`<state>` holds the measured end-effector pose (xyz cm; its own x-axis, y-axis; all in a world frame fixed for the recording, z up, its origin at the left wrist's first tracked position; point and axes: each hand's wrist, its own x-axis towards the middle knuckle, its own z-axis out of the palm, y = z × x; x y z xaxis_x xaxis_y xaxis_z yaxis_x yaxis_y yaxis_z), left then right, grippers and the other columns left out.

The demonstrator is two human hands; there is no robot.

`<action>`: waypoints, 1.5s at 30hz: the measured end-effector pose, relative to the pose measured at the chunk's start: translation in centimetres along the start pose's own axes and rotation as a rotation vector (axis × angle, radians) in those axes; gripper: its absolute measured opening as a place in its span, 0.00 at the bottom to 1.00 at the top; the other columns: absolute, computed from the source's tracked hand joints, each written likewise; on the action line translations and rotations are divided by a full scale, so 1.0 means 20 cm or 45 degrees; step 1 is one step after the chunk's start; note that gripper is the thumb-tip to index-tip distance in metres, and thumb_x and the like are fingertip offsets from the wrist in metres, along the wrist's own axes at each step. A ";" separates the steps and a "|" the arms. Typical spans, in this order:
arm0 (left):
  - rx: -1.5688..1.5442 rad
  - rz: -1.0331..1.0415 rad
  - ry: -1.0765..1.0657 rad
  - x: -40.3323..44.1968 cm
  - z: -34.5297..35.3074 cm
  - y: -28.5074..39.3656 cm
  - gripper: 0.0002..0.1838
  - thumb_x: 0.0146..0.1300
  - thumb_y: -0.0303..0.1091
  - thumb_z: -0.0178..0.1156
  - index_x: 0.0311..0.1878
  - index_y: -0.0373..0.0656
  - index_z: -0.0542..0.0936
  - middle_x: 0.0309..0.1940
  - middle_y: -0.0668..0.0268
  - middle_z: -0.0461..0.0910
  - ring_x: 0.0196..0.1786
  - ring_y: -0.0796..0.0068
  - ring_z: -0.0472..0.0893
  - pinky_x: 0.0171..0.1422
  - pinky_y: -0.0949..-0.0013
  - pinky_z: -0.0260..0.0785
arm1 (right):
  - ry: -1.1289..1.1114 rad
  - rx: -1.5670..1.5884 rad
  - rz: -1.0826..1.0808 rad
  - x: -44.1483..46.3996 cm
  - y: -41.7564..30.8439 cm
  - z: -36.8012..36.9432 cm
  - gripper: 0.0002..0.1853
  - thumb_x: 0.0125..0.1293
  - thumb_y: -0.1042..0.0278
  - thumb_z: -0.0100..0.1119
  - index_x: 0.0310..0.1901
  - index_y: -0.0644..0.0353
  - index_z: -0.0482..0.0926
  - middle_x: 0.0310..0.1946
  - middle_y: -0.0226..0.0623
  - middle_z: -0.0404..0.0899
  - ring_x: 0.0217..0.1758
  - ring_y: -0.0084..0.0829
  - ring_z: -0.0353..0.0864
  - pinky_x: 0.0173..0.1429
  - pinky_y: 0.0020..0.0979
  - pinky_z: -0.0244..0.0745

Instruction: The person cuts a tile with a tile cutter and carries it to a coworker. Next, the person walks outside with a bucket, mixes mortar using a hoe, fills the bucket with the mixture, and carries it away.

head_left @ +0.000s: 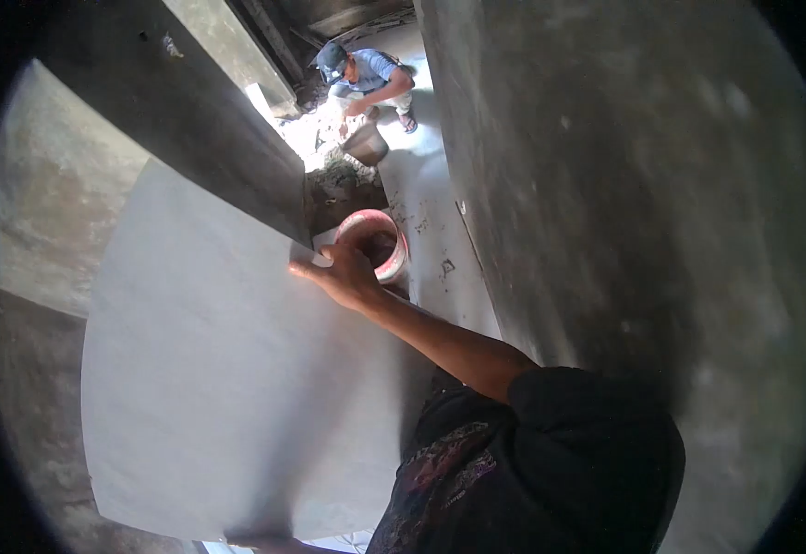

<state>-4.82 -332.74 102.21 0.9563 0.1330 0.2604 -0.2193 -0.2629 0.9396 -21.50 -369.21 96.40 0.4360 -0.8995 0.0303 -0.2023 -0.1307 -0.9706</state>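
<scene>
A large, smooth, light-grey tile (209, 351) fills the left and middle of the view. My right hand (351, 277) is closed on its far right corner, with the thumb lying over the top face and the other fingers partly hidden at the edge. At the bottom of the view, my left hand (269, 543) grips the near edge of the same tile; only a dark, cut-off part of it shows. Just past my right hand stands a red-rimmed bucket (401, 242) with brownish material inside.
A person (375, 78) in a cap squats farther off, beside another bucket (366, 145) and some rubble (336, 180). A grey wall (624, 185) rises close on the right. A concrete pillar (190, 111) slants across the upper left. Pale tiles (426, 203) with dirt specks cover the floor.
</scene>
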 end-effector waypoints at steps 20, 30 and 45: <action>0.116 -0.154 -0.288 0.53 1.87 0.30 0.33 0.62 0.50 0.60 0.58 0.29 0.70 0.47 0.49 0.78 0.44 0.55 0.79 0.48 0.58 0.74 | 0.151 0.140 0.313 2.15 0.75 -0.09 0.31 0.59 0.35 0.57 0.23 0.62 0.76 0.20 0.30 0.72 0.25 0.22 0.71 0.31 0.31 0.65; 0.996 0.254 -0.614 0.55 3.16 1.10 0.39 0.59 0.66 0.56 0.41 0.28 0.81 0.34 0.49 0.83 0.39 0.62 0.83 0.40 0.62 0.74 | 0.118 0.673 0.698 3.27 1.25 0.16 0.35 0.59 0.30 0.53 0.19 0.61 0.73 0.17 0.29 0.68 0.22 0.22 0.66 0.33 0.34 0.62; 1.149 0.279 -1.173 0.78 5.12 0.94 0.24 0.53 0.41 0.67 0.45 0.29 0.79 0.38 0.48 0.83 0.43 0.54 0.83 0.51 0.59 0.71 | -0.089 0.077 1.295 3.75 2.04 0.15 0.55 0.56 0.18 0.30 0.55 0.72 0.74 0.54 0.61 0.73 0.63 0.54 0.69 0.66 0.42 0.58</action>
<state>25.80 -433.42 101.19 0.7767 -0.5983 -0.1969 -0.5243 -0.7874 0.3242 5.62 -440.77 58.29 0.1330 -0.5459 -0.8272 -0.4616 0.7044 -0.5392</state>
